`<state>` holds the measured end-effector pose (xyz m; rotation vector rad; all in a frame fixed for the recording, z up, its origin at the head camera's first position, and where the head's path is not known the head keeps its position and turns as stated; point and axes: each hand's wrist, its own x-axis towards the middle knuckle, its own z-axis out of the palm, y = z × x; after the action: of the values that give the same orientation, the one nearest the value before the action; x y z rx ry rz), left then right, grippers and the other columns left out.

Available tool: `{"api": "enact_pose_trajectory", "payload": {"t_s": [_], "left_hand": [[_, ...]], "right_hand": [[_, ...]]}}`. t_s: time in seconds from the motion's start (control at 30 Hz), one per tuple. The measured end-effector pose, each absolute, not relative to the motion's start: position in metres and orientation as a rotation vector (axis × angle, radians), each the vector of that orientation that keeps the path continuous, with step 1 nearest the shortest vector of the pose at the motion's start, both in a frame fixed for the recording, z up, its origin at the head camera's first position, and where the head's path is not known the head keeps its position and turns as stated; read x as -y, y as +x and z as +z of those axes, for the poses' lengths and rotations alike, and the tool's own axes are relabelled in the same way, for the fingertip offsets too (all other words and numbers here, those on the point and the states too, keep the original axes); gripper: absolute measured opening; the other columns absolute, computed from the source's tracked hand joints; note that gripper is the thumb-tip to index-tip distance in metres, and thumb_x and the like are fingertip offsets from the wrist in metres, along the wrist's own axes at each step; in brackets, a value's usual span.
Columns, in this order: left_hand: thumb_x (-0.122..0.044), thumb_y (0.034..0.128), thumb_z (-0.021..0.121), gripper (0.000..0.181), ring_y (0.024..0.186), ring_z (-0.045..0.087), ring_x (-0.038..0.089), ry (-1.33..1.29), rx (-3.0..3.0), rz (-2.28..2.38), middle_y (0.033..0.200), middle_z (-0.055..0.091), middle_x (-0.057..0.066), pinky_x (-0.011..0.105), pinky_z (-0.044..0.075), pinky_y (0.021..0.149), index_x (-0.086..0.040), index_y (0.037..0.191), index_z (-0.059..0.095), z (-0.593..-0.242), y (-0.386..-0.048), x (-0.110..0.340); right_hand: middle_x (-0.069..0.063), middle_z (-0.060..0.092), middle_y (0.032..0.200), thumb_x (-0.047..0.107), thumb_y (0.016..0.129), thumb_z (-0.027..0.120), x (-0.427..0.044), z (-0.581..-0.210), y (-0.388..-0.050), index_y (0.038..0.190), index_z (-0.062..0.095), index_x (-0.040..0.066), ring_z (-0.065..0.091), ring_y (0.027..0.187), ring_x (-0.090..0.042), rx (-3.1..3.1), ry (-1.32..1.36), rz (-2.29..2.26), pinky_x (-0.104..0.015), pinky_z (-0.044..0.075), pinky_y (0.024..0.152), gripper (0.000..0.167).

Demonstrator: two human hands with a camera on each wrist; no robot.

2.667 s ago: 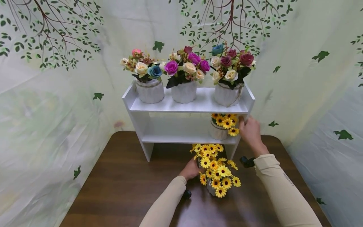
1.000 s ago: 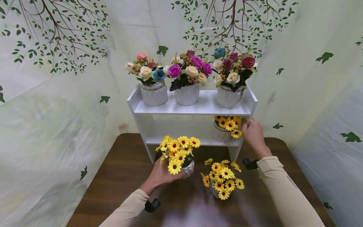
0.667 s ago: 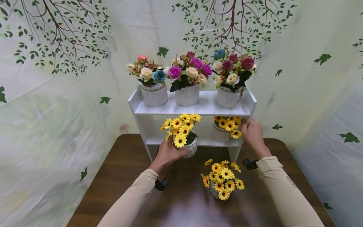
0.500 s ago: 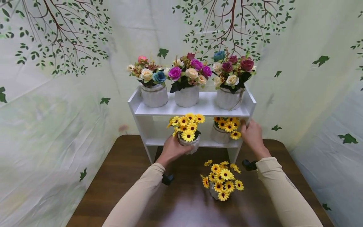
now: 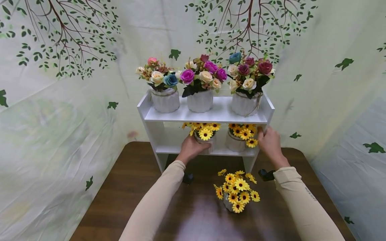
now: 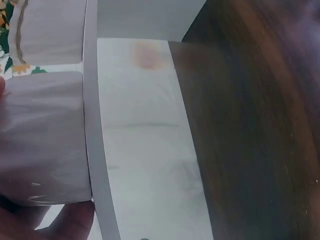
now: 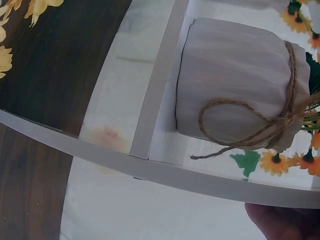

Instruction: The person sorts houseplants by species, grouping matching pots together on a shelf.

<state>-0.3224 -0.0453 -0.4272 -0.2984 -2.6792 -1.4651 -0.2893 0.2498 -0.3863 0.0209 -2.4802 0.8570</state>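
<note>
My left hand grips the pale pot of yellow daisy-like flowers at the middle of the lower shelf. In the left wrist view, that pot stands against the shelf board, with fingers round its side. To its right sits another pot of yellow flowers, with a twine bow in the right wrist view. My right hand holds the right side panel of the white shelf unit; its fingers are partly hidden behind the panel.
Three pots of mixed roses line the top shelf. A third yellow-flower pot stands on the brown table in front of the unit. A leaf-patterned cloth hangs behind.
My left hand has picked up the flower pot from the table beside the front one, carried it left, then up and forward onto the lower shelf. The right hand stays at the side panel.
</note>
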Motion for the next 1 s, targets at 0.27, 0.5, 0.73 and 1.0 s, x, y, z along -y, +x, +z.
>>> {"api": "enact_pose_trajectory", "payload": {"t_s": [0.27, 0.5, 0.73, 1.0], "left_hand": [[-0.032, 0.0744, 0.082, 0.081, 0.120, 0.060, 0.030, -0.232, 2.608, -1.677, 0.132, 0.061, 0.013, 0.045, 0.049, 0.104, -0.005, 0.141, 0.044, -0.432, -0.345, 0.034], [-0.036, 0.0760, 0.081, 0.097, 0.137, 0.049, 0.032, -0.285, 2.658, -1.699, 0.147, 0.051, 0.014, 0.046, 0.039, 0.116, -0.009, 0.154, 0.030, -0.431, -0.357, 0.032], [-0.029, 0.0814, 0.079, 0.095, 0.141, 0.043, 0.038, -0.239, 2.547, -1.795, 0.154, 0.041, 0.021, 0.048, 0.040, 0.115, -0.005, 0.156, 0.025, -0.437, -0.340, 0.031], [-0.003, 0.0867, 0.070, 0.030, 0.109, 0.062, 0.028, -0.285, 2.105, -1.498, 0.118, 0.065, 0.011, 0.047, 0.057, 0.085, -0.006, 0.116, 0.064, -0.503, -0.268, 0.028]], "right_hand": [[-0.014, 0.048, 0.062, 0.014, 0.102, 0.045, -0.255, -0.391, -0.291, 0.095, 0.060, -0.009, 0.044, 0.052, -0.027, 2.456, 0.000, 0.841, -0.031, 0.031, 0.049, 0.028], [-0.015, 0.048, 0.063, 0.015, 0.103, 0.045, -0.258, -0.392, -0.293, 0.094, 0.059, -0.009, 0.044, 0.052, -0.027, 2.444, -0.004, 0.831, -0.031, 0.032, 0.048, 0.029], [-0.016, 0.052, 0.067, 0.014, 0.103, 0.045, -0.259, -0.393, -0.296, 0.102, 0.062, -0.009, 0.046, 0.056, -0.028, 2.456, 0.011, 0.829, -0.031, 0.033, 0.050, 0.029], [-0.014, 0.049, 0.066, 0.014, 0.103, 0.044, -0.255, -0.392, -0.302, 0.101, 0.060, -0.007, 0.045, 0.053, -0.025, 2.472, 0.015, 0.863, -0.030, 0.033, 0.048, 0.027]]}}
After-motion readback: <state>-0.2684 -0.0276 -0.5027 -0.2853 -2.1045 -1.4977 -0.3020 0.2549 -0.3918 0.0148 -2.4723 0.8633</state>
